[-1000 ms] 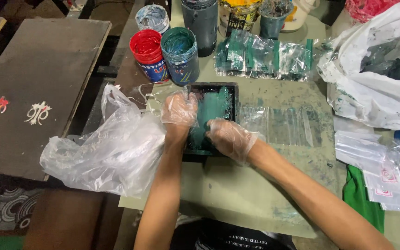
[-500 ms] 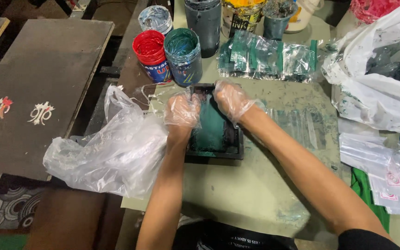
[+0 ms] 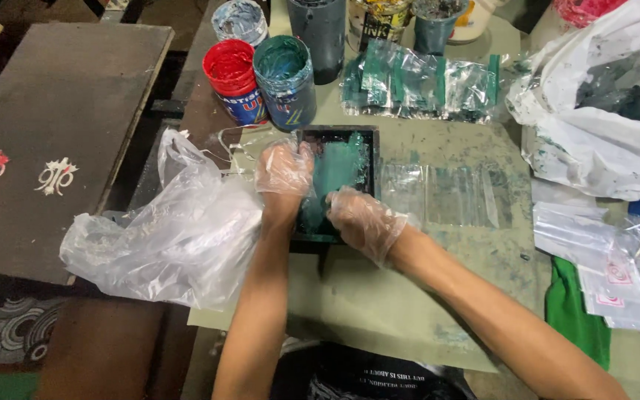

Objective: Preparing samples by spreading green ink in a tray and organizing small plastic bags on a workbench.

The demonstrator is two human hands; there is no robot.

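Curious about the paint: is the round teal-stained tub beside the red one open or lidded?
Open. The teal-stained round tub stands upright with no lid, teal ink visible inside its rim.

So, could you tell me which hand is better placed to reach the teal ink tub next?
Probably the left hand. It rests on the upper left corner of the small black frame, just below the teal ink tub. The right hand sits lower on the frame, farther from the tub.

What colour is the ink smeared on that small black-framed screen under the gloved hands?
Teal green, on the screen; head view.
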